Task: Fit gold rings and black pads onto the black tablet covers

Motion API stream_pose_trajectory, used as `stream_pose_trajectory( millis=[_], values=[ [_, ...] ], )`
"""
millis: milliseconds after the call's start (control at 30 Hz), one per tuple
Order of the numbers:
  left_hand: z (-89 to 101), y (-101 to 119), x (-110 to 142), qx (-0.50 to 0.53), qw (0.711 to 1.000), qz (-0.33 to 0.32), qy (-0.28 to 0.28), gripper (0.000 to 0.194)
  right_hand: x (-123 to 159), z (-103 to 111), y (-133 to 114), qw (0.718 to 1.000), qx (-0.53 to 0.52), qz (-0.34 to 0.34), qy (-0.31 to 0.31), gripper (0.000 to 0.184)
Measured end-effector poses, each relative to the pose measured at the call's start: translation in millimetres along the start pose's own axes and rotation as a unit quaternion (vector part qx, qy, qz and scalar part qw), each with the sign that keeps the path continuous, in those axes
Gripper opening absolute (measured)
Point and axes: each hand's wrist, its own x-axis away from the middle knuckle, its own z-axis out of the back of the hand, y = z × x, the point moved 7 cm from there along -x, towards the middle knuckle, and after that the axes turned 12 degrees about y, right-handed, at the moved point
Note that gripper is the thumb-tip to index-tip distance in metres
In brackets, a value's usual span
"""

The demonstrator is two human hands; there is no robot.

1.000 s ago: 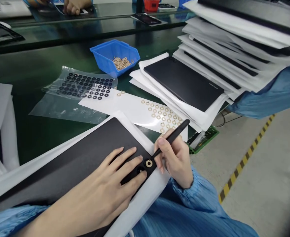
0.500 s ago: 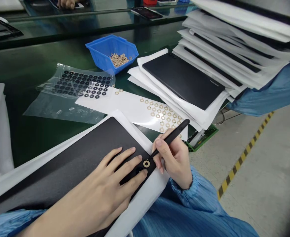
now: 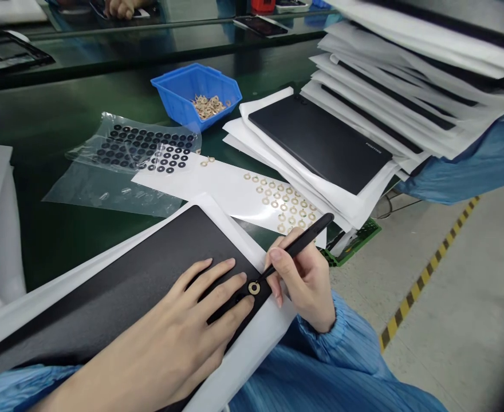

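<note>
A black tablet back cover lies on white foam sheeting in front of me. My left hand rests flat on it, fingers spread, the fingertips near its right corner. Between those fingertips and my other hand sits a gold ring-shaped sticker on the cover. My right hand is closed around black tweezers, held like a pen, with the tip at the ring's upper edge. Whether the tip grips the ring I cannot tell.
Beyond the cover lies a white sheet of gold rings, partly under a clear film with black rings. A blue bin holds loose gold pieces. Wrapped covers are stacked at right. A co-worker's hand is at the far top.
The view has shifted slightly. The tweezer tip stays at the ring, which sits a little lower in the picture; both hands keep nearly the same pose.
</note>
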Motion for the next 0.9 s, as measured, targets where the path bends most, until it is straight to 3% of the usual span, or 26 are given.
stream_pose_trajectory(
  millis=[233, 400, 667, 800, 900],
  values=[
    [-3.7, 1.9, -2.3, -0.031, 1.0, 0.006, -0.001, 0.041, 10.1, 2.8, 0.1, 0.996, -0.031, 0.071, -0.045, 0.004],
    [-6.4, 6.4, -6.2, -0.051, 0.998, 0.019, 0.01, 0.038, 12.7, 8.1, 3.0, 0.993, -0.094, 0.064, -0.026, 0.007],
    [-5.6, 5.9, -4.5, -0.054, 0.998, 0.033, 0.024, 0.038, 12.0, 6.6, -1.7, 0.991, -0.055, 0.114, -0.053, 0.005],
    [-4.0, 0.4, -5.7, -0.012, 0.998, 0.051, 0.017, 0.032, 13.5, 6.9, -6.3, 0.985, -0.019, 0.167, -0.029, 0.005],
    [0.0, -5.5, -6.5, 0.004, 0.997, 0.073, 0.036, 0.023, 14.5, 8.6, -4.2, 0.986, -0.024, 0.163, -0.017, 0.006]
  ],
)
